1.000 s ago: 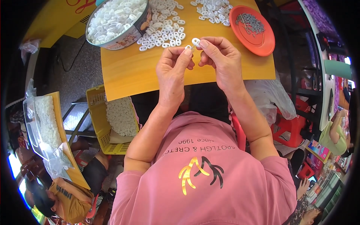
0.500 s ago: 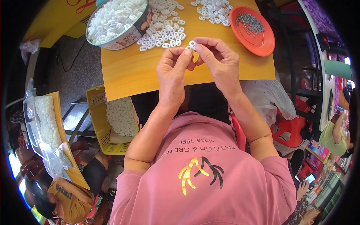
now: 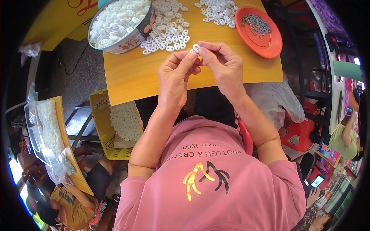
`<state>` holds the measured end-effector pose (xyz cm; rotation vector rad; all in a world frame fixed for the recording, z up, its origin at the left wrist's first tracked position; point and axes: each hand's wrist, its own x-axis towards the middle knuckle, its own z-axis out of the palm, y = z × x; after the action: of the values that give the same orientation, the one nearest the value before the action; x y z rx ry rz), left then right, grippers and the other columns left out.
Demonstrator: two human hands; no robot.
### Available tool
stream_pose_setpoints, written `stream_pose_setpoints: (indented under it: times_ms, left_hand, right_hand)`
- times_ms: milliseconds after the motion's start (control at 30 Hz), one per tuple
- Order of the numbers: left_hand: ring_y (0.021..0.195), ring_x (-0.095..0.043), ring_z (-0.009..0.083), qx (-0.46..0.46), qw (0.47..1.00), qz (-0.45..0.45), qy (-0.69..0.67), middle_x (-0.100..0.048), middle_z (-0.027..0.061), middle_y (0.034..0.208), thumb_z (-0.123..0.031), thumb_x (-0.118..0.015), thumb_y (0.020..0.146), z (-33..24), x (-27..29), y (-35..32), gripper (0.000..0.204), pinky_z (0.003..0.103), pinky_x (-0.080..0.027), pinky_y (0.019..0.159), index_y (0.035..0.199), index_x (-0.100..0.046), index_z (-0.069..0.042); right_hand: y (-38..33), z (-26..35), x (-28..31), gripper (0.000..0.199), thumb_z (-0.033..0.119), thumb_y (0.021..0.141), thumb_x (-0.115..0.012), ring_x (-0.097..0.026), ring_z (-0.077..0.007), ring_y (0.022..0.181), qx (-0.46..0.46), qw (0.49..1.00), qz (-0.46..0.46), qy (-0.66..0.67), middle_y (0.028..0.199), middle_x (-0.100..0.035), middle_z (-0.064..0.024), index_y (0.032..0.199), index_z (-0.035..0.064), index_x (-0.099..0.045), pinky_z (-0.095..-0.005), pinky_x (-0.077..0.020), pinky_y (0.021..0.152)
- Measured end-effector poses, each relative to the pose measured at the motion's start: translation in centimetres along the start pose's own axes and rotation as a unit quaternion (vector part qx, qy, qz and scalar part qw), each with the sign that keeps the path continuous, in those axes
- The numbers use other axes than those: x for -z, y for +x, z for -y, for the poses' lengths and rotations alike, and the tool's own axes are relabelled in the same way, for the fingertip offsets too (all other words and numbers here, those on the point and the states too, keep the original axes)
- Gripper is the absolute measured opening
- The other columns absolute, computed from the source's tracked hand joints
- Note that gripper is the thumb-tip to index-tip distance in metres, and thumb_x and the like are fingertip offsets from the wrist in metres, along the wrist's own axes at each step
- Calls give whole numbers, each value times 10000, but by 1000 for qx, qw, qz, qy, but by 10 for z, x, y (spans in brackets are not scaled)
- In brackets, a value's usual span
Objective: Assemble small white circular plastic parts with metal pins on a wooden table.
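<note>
Above the yellow table (image 3: 142,77), both my hands meet at a small white plastic piece (image 3: 196,47) with round holes. My left hand (image 3: 173,73) pinches its left side between thumb and forefinger. The thumb and fingertips of my right hand (image 3: 224,65) close on its right side. The fingers hide part of the piece, so I cannot tell whether it is one part or two. Just beyond lie several loose white two-holed oval pieces (image 3: 169,40). A round tin (image 3: 127,47) heaped with the same pieces stands at the left.
A red plate (image 3: 271,49) with small grey metal pins sits at the table's right. More white pieces (image 3: 219,11) lie at the far edge. Below left is a yellow crate (image 3: 101,133) of white pieces. A red stool (image 3: 296,134) stands at the right; a seated person (image 3: 73,208) is lower left.
My hands have shifted slightly left and down, and the white piece between them is turned a little. Both keep their pinch.
</note>
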<state>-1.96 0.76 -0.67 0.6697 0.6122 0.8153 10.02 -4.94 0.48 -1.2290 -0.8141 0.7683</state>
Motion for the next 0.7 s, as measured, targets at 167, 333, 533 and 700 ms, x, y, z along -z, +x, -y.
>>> stream_pose_setpoints:
  times_ms: [167,333,533,700]
  left_hand:
    - [759,-577,100,-50,997,16,59,-648,41,873,-128,-702,900,5,3,3,178,229,-462,709,1002,-622,-5]
    - [900,-561,84,-87,995,36,34,-625,22,1011,-132,-695,908,10,0,-1,215,244,-458,834,1076,-607,-32]
    - [983,-548,99,-140,982,119,34,-557,55,1257,-321,-597,976,16,9,5,393,256,-427,915,1239,-584,-29]
    - [982,-536,100,-97,985,144,24,-523,66,1325,-352,-568,985,16,8,4,415,236,-436,870,1241,-595,-27]
  right_hand:
    - [2,-5,4,199,86,917,-665,-599,-78,748,-77,987,-5,138,887,-656,-34,1081,-25,-650,-225,-517,702]
    - [2,3,4,208,83,918,-659,-592,-82,733,-116,974,26,193,879,-658,-50,1080,-45,-635,-228,-514,702]
    - [3,13,0,319,73,925,-643,-583,-81,738,-135,968,48,205,895,-648,-54,1213,-32,-554,-222,-505,705]
    - [-1,17,0,472,50,916,-644,-559,-72,757,-159,953,65,248,943,-640,-50,1335,-12,-438,-217,-499,719]
